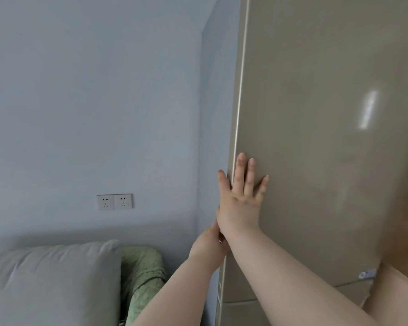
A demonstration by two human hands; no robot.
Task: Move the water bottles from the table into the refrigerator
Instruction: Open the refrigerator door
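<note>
head view: the refrigerator door (316,161), glossy beige, fills the frame from 1 to 5 o'clock, with its left edge running down just right of centre. the right hand (242,203) lies flat on that door just inside the edge, a little toward 5 o'clock from centre. its fingers are straight and fanned apart, with the thumb reaching past the edge. the left hand (210,241) sits right under it at 6 o'clock, at the door's edge and touching the right wrist. its fingers are hidden behind that wrist, so i cannot tell whether they hook the edge or hang loose. a flat palm beside a hand at the edge suits working the door, either pushing it home or bracing it while the other hand pulls; which one cannot be told from here. neither hand carries anything. the water bottles and the table are out of view, so how many are inside is unknown.

the door's skin is smooth and shiny with a streak of light at 2 o'clock, so a palm could slide on it. a small sticker (368,274) sits low at 4 o'clock, above the seam of a lower door. the wall (92,90) is plain pale blue-grey, with a double socket (114,201) at 8 o'clock. a grey cushion (52,278) and green quilted cloth (144,271) lie at 7 o'clock.
</note>
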